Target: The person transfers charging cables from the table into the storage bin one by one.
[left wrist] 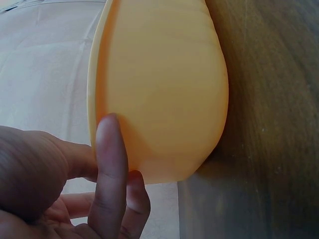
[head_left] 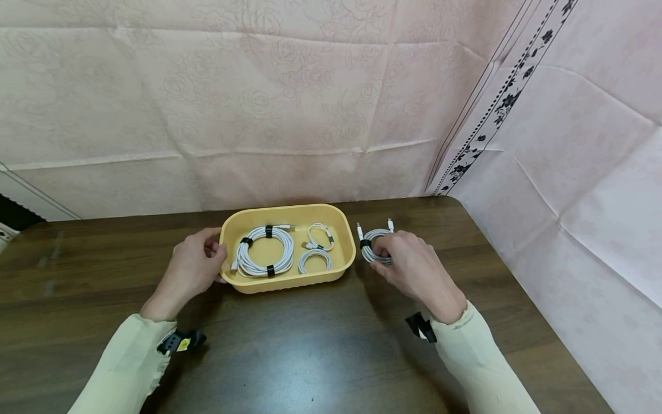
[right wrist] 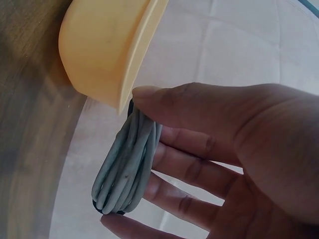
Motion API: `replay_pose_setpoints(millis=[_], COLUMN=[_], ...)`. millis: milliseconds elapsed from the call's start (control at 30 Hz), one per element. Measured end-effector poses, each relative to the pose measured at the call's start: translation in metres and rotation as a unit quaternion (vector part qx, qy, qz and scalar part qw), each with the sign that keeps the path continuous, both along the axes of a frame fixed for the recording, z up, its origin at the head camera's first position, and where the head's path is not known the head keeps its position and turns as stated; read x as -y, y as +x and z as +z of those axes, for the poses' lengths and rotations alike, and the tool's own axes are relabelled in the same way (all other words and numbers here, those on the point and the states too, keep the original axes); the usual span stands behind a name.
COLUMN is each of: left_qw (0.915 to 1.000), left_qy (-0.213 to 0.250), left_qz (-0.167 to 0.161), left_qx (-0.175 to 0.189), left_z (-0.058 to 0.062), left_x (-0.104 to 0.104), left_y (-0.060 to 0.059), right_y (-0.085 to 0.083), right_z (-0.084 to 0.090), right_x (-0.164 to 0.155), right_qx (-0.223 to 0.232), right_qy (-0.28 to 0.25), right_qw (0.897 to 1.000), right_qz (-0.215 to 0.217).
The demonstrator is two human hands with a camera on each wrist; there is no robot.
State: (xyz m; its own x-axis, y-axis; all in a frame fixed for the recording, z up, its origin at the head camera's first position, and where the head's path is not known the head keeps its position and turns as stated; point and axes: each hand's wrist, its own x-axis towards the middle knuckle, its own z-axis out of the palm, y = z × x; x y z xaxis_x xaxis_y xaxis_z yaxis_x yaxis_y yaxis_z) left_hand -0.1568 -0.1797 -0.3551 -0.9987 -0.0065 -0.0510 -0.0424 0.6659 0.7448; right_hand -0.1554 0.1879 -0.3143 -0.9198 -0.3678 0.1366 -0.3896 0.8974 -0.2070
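- Two hands at work on a dark wooden table [head_left: 310, 345], near its far edge.
- Left hand [head_left: 188, 270]: fingers curled against the left end wall of the yellow tray [head_left: 289, 283], thumb at its rim; gripping it.
- Right hand [head_left: 414, 267]: thumb and fingers pinch a coiled white cable [head_left: 373, 237] lying on the table just beside the tray's right end.
- Tray contents: large white cable coil [head_left: 265, 250] bound with black ties, left side; two small white coils [head_left: 315, 260] at the right side.
- Pink floral cloth [head_left: 258, 103] hangs behind the table.
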Motion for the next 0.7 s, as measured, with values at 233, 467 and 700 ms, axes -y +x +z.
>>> replay_pose_setpoints(millis=[233, 467, 700], left_qw=[1.0000, 0.9999, 1.0000], left_qy=[-0.002, -0.008, -0.005], left_qz=[0.001, 0.002, 0.001], left_qx=[0.004, 0.006, 0.005], left_z=[-0.0003, -0.0001, -0.0003], left_x=[0.0000, -0.0001, 0.0000], left_y=[-0.0006, -0.0007, -0.0007], right_y=[-0.0003, -0.0010, -0.0009], right_z=[0.0003, -0.0004, -0.0002], right_x=[0.0015, 0.0035, 0.0050], right_qx=[-0.003, -0.001, -0.003], right_qy=[0.004, 0.003, 0.004], right_qw=[1.000, 1.000, 1.000], right_qz=[-0.004, -0.002, 0.001])
